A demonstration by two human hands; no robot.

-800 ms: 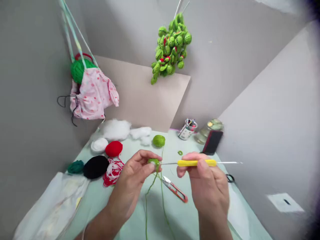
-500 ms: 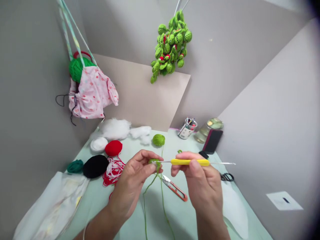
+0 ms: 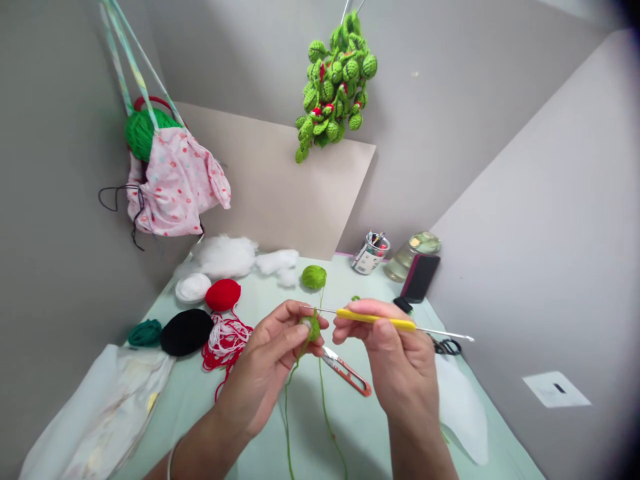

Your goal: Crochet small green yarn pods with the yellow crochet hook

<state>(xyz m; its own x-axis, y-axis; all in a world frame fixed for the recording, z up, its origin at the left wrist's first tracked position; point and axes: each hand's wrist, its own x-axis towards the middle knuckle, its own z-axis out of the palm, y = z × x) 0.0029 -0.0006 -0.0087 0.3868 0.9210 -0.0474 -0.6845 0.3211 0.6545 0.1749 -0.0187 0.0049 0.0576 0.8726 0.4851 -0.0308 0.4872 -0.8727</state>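
Observation:
Pinched in the fingers of my left hand is a small green crochet piece. My right hand is closed around the yellow handle of a crochet hook. The hook's thin left end lies at the top of the crochet piece, by my left fingertips; its other metal end sticks out to the right. Two green strands hang below my hands. Behind them sits a green yarn ball, with a strand running toward my left hand. Orange-handled thread snips lie on the table between my hands.
At left are white, red, black and teal yarn balls, and white stuffing. A pen jar, glass jar and phone stand back right. Green crochet pieces hang above.
The green crochet piece is turned so more of it shows. The hook has tilted, its left end now higher, at the piece's top edge. The whole view has shifted slightly.

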